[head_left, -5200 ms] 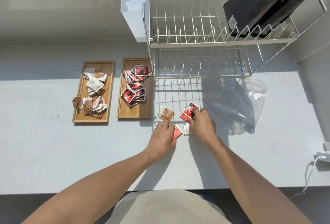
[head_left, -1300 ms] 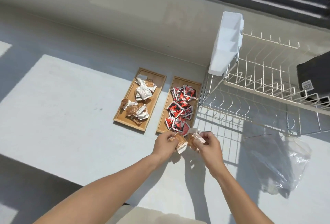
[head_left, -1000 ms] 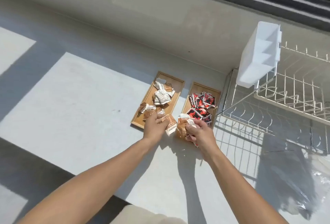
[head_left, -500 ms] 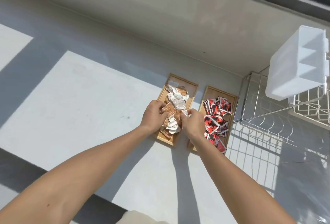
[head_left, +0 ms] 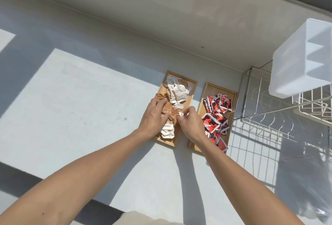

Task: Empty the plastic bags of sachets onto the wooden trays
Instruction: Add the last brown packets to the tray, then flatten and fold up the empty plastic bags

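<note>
Two wooden trays lie side by side on a pale grey countertop (head_left: pixel 75 102), which is crossed by broad bands of sunlight and shadow and meets a plain light wall (head_left: pixel 161 9) at the back. A white wire dish rack (head_left: pixel 269 117) stands at the right, with a white plastic caddy (head_left: pixel 301 59) hung on its upper tier. The left tray (head_left: pixel 191 88) holds brown and white sachets (head_left: pixel 177 93); the right tray (head_left: pixel 230 99) holds red, black and white sachets (head_left: pixel 215 115), one overhanging its near edge. Both hands are over the left tray. The left hand (head_left: pixel 154 117) presses down with curled fingers on the brown sachets. The right hand (head_left: pixel 190 124) pinches a white-edged sachet between thumb and fingertips.
</note>
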